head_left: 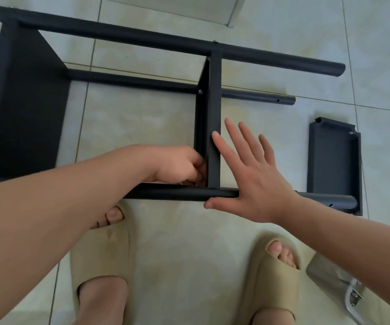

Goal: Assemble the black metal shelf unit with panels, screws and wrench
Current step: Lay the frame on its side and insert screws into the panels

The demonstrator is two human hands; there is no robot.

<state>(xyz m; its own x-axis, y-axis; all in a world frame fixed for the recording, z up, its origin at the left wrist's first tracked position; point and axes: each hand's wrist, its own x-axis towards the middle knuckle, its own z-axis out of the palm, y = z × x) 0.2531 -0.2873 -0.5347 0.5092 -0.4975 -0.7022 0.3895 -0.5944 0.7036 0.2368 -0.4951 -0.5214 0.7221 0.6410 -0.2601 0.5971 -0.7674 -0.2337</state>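
The black metal shelf frame (142,41) lies on its side on the tiled floor. A large end panel (20,102) is at its left and a narrow middle panel (214,90) crosses between the tubes. My left hand (177,165) is curled at the corner where the middle panel meets the near tube (166,192). It pinches a small silvery screw (195,184) that is mostly hidden. My right hand (252,179) lies flat with straight fingers, its palm over the near tube and its fingertips against the middle panel.
A loose black panel (332,160) lies on the floor at the right, touching the end of the near tube. A clear plastic bag with metal hardware (339,285) sits at the lower right. My feet in beige slippers (100,266) stand just in front of the frame.
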